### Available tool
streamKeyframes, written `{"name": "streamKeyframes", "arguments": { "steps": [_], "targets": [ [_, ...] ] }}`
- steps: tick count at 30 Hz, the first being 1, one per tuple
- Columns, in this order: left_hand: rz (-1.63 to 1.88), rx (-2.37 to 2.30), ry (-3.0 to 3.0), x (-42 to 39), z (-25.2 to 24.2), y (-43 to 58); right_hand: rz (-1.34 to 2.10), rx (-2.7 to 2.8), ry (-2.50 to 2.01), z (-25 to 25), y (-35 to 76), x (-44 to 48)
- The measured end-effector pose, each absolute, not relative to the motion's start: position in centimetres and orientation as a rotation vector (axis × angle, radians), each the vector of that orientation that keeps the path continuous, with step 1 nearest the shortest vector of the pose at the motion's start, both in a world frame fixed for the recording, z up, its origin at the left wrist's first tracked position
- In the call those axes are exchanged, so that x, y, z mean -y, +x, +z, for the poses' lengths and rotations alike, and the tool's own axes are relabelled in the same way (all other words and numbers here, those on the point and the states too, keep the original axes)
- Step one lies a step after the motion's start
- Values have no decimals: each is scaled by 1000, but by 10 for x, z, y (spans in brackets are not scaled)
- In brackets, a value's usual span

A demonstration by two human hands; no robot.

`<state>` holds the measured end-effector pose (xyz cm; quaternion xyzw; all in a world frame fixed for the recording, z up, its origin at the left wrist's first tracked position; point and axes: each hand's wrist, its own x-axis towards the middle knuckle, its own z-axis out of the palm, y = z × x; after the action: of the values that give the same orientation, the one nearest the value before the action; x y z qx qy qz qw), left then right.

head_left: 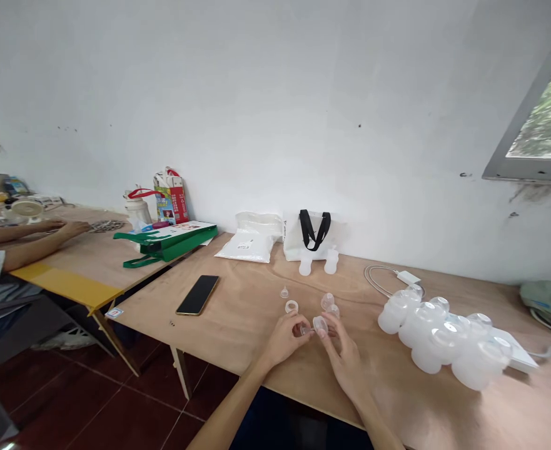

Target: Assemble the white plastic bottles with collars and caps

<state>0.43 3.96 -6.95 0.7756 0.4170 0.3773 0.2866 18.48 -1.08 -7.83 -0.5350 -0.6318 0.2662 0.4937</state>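
Note:
Over the front part of the wooden table [249, 312], my two hands are close together. Between its fingers my right hand [345, 353] grips a translucent plastic cap [321, 325], tilted towards my left hand. My left hand [282, 337] is curled with thumb and fingertips pinched around a small clear piece, mostly hidden by the fingers. Just beyond the left hand lie a translucent ring [291, 306] and a clear bottle nipple [284, 292]. Two clear domed caps [328, 301] rest behind the right hand. Farther back stand two frosted bottle bodies [331, 261].
Several frosted bottles with clear domed caps [448, 340] crowd the right side, near a white cable [373, 269]. A phone [197, 295] lies at left. White plastic packages [246, 245] and a white bag [291, 247] sit by the wall. A co-worker's hands [71, 230] are at the left table.

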Motion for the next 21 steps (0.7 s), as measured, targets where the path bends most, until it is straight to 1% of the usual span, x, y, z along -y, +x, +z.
{"name": "streamKeyframes", "arguments": {
  "steps": [5,12,18,21],
  "targets": [
    [1002,-1086,2057,-42,-78,4,538,1803,-1287,-93,187,12],
    [1027,-1015,1933,-39,-72,5,630,1771,-1215,-88,187,12],
    [1118,-819,1633,-43,-78,10,688,1702,-1173,-88,182,13],
    [1148,-797,1518,-43,-77,12,743,1635,-1140,-84,180,14]
  ]
}}
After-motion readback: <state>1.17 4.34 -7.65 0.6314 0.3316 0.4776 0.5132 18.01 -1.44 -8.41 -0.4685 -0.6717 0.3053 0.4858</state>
